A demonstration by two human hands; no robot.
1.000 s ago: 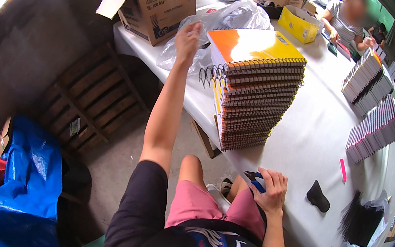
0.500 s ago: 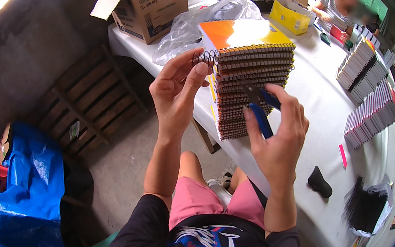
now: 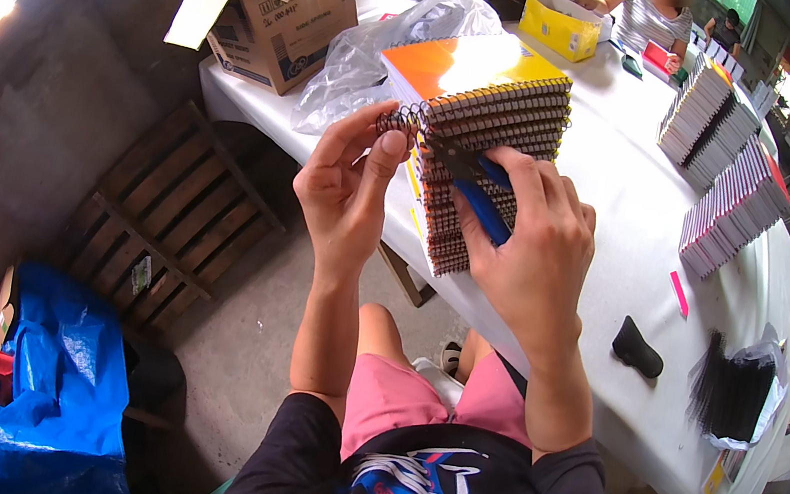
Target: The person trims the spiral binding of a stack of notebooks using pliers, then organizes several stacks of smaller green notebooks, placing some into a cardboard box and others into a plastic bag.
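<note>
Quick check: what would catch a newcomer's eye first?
Probably the tall stack of spiral notebooks, glossy orange and yellow on top, at the edge of the table. At its left corner, the left hand holds a protruding coil; the right hand grips blue-handled pliers in front. A blue sheet spreads at lower left.

Glossy paper notebooks [image 3: 481, 67], metal-looking coils [image 3: 511, 105], smooth plastic plier handles [image 3: 484, 214], matt cardboard box [image 3: 292, 30]

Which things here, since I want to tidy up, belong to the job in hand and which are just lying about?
Part of the job:
dark coil, at the left hand's fingertips
blue-handled pliers, in the right hand
stack of spiral-bound notebooks

Apparently just lying about:
pink arrow-shaped strip
small black object
clear plastic bag
blue sheet
</note>
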